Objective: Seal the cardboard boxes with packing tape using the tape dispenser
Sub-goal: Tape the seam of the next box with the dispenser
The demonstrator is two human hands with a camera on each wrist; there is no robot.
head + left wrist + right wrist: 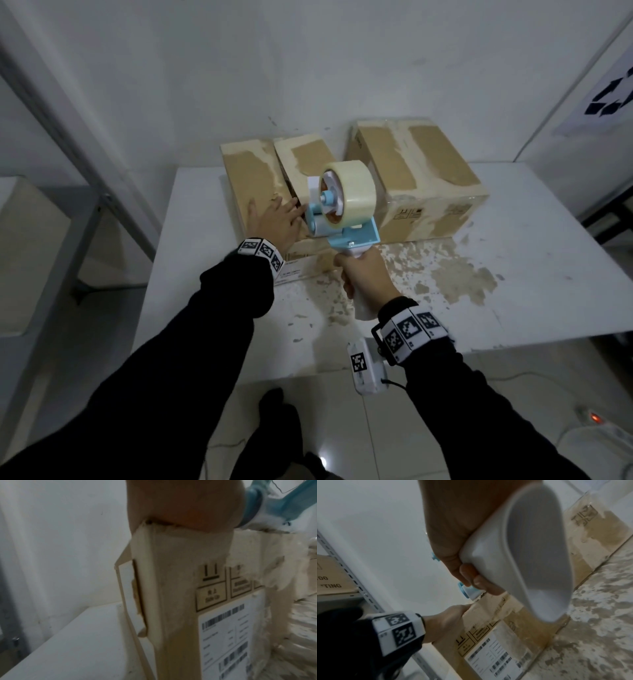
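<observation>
Head view: a white rectangular table [513, 274] is being shown pushed against a white wall [239, 68], its top blotched with torn brown paper residue [455, 274] in front of the boxes. Two brown cardboard boxes are being supported on it near the wall: the left cardboard box [253, 171], whose top flaps are standing slightly apart along the middle seam, and the right cardboard box [428, 178], whose top is being covered by glossy clear tape. Both are scarred with pale patches where the surface paper is stripped away.

The left hand [275, 222] is being laid flat on the near top of the left box, fingers straight and spread, nothing being gripped. The right hand [368, 274] is being wrapped tightly around the white handle of a light-blue and white plastic tape dispenser [339, 209] loaded with a roll of clear packing tape [349, 192]; the dispenser's front end is being held at the seam of the left box, just beside the left fingertips.

A grey metal shelf upright [68, 144] is being seen at the left, a sheet with a dark recycling symbol [609, 96] is being displayed on the right-hand wall, and pale glossy floor tiles [342, 428] are being shown below the table edge.
</observation>
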